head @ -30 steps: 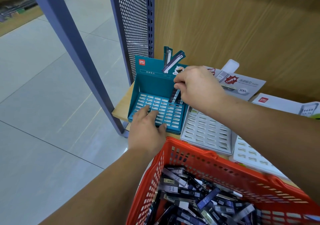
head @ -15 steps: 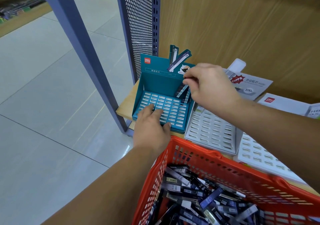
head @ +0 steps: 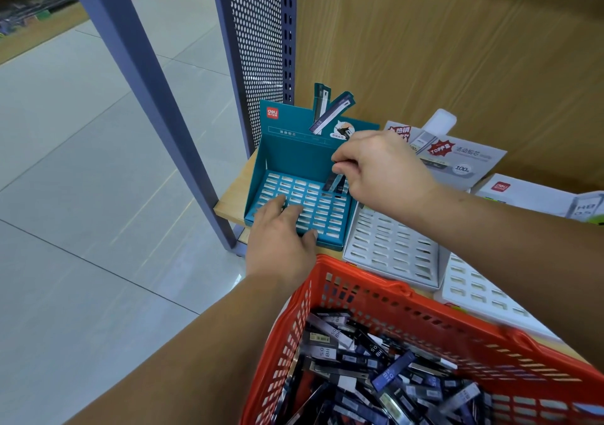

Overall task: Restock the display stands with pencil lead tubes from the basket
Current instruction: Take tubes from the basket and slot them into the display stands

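Note:
A teal display stand with a grid of slots stands at the shelf's left end. My left hand rests flat on its front rows, fingers straight. My right hand pinches dark pencil lead tubes whose lower ends sit at the back right slots of the teal stand. The red basket in front of me is filled with several dark lead tubes.
Two white slotted stands lie right of the teal one, with printed back cards against the wooden back wall. A blue perforated upright and slanted post border the shelf's left edge; tiled floor beyond.
My right hand has shifted a little with the tubes at the stand's back right corner. My left hand stays on the front rows. The camera has moved slightly.

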{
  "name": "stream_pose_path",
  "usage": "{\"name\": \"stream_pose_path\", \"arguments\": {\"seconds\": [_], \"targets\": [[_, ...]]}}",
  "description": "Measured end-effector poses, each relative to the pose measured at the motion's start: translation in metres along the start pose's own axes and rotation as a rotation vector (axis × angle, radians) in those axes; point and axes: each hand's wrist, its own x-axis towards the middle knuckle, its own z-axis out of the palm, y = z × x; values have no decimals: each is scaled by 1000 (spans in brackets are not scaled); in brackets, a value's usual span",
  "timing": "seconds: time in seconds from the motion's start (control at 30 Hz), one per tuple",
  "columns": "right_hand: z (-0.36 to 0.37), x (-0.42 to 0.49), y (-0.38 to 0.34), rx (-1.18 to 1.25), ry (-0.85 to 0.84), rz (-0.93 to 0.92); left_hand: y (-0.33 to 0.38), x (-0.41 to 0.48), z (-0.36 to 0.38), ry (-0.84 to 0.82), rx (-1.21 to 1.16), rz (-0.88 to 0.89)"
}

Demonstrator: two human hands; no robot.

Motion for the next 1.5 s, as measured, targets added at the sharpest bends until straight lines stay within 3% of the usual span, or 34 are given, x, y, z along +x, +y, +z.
{"name": "stream_pose_path", "arguments": {"seconds": [0.13, 0.33, 0.43, 0.63, 0.87, 0.93, 1.0, 1.13, 1.33, 1.5], "targets": [[2, 17, -10, -164, -101, 82, 0, 1, 0, 0, 5, 2], [-9, 13, -27, -432, -42, 31, -2, 1, -3, -6, -9, 27], [-22, -7, -32, -448, -85, 58, 0, -3, -12, -9, -5, 83], [-57, -90, -33, -231, -230, 205, 17, -32, -42, -37, 112, 238], [-51, -200, -39, 51, -358, 523, 56, -106, -32, -339, 100, 300], [-44, -227, -37, 157, -376, 579, 59, -118, -25, -358, 148, 299], [-42, -238, -39, 275, -359, 594, 54, -119, -29, -331, 205, 251], [-54, -208, -38, 402, -118, 570, 53, -96, -43, -199, 191, 172], [-48, -152, -19, 340, -156, 503, 66, -45, -44, -69, 170, 197], [-28, -130, 1, 404, 14, 475, 76, 11, -53, 33, 150, 204]]}}
